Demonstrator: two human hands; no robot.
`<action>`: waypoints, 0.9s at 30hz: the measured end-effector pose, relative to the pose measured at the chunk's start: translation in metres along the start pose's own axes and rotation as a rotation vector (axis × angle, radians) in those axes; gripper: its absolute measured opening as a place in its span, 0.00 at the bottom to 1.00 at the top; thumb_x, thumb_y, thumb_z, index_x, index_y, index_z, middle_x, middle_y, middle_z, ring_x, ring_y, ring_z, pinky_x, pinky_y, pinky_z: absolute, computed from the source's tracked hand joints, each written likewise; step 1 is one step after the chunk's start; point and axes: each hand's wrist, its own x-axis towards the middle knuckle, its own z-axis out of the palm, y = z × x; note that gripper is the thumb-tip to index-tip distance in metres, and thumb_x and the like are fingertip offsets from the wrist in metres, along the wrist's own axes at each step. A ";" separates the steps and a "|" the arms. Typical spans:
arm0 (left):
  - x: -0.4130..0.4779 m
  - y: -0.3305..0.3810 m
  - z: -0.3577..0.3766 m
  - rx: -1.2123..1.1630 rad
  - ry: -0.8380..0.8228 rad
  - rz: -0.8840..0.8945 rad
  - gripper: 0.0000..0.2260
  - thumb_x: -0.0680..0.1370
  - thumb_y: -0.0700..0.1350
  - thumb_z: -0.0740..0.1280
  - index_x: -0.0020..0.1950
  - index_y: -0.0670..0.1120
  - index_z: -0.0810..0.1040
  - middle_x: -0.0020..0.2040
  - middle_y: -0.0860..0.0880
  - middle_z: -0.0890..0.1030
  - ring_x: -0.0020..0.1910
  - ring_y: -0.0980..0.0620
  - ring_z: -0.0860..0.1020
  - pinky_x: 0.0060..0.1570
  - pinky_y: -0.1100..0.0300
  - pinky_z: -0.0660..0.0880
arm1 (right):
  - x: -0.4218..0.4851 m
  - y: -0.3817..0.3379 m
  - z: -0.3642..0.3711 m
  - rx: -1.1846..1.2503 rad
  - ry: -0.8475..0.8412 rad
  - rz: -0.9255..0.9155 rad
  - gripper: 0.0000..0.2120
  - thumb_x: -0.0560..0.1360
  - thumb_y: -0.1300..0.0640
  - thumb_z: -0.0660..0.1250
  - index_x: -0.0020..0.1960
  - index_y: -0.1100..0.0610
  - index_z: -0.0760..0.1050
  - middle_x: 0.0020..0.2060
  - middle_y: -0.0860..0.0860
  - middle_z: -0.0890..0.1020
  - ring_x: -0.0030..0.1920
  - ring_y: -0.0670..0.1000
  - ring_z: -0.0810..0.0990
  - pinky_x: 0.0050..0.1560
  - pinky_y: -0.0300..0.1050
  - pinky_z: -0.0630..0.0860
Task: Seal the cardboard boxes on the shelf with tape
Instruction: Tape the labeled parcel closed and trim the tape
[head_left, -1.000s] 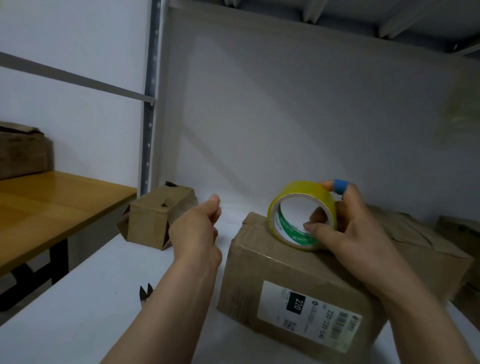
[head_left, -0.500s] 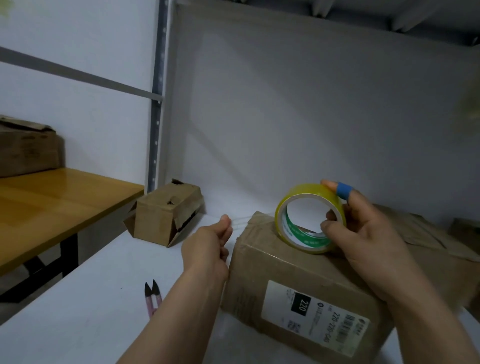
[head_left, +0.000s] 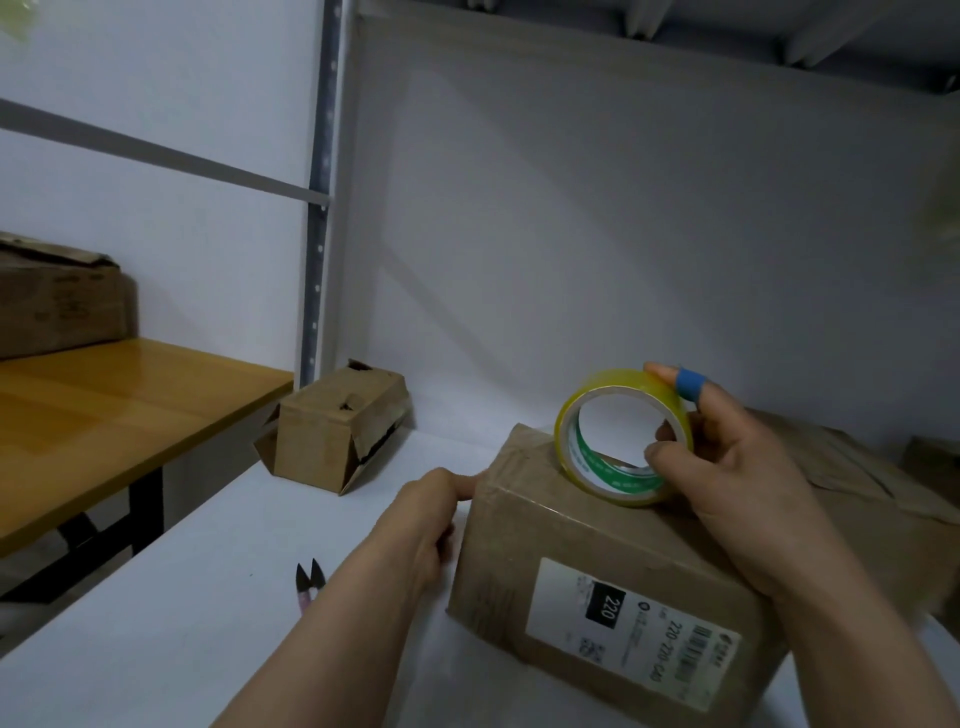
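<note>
— Starting a strip on this box, by the look of it. The right hand (head_left: 743, 488) grips a yellow roll of adhesive tape with a green-printed core (head_left: 592, 462), one finger over its top. It stands the roll on edge on top of the brown cardboard box with a white printed label (head_left: 566, 556), which sits towards the front right of the white shelf board (head_left: 156, 639).

— And the left hand (head_left: 415, 530)?

— Its fingers are curled and the thumb tip is against the box's upper left edge. I cannot tell whether it pinches a tape end there. That corner looks glossy, nothing more.

— So what does the next move call for?

— In my judgement, the end pressed down firmly over that edge. Then the roll goes across the top seam towards the right, kept taut and straight. The small black-bladed snips (head_left: 310, 584) lie near the shelf's front edge, ready for the cut.

— Any other boxes?

— A small torn cardboard box (head_left: 332, 441) at the back left corner looks unsealed.
</note>
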 end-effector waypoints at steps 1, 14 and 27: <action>0.005 -0.002 -0.003 0.054 -0.019 -0.002 0.43 0.49 0.44 0.75 0.65 0.37 0.77 0.51 0.42 0.80 0.47 0.44 0.76 0.45 0.50 0.73 | 0.000 0.000 0.000 -0.006 -0.002 -0.002 0.28 0.76 0.62 0.69 0.67 0.34 0.72 0.46 0.47 0.81 0.46 0.46 0.82 0.46 0.40 0.77; -0.047 0.016 0.023 0.485 -0.168 0.585 0.28 0.69 0.59 0.76 0.67 0.54 0.74 0.59 0.54 0.80 0.52 0.57 0.82 0.52 0.60 0.78 | 0.014 -0.002 0.008 -0.170 -0.145 0.171 0.30 0.62 0.37 0.74 0.59 0.45 0.69 0.46 0.47 0.83 0.48 0.49 0.82 0.54 0.58 0.79; -0.025 0.081 0.016 0.887 -0.545 0.482 0.53 0.67 0.49 0.82 0.81 0.58 0.51 0.68 0.58 0.77 0.69 0.57 0.73 0.70 0.54 0.70 | 0.009 -0.006 0.016 0.297 -0.253 0.205 0.14 0.72 0.60 0.76 0.57 0.55 0.79 0.47 0.52 0.87 0.47 0.50 0.86 0.46 0.43 0.82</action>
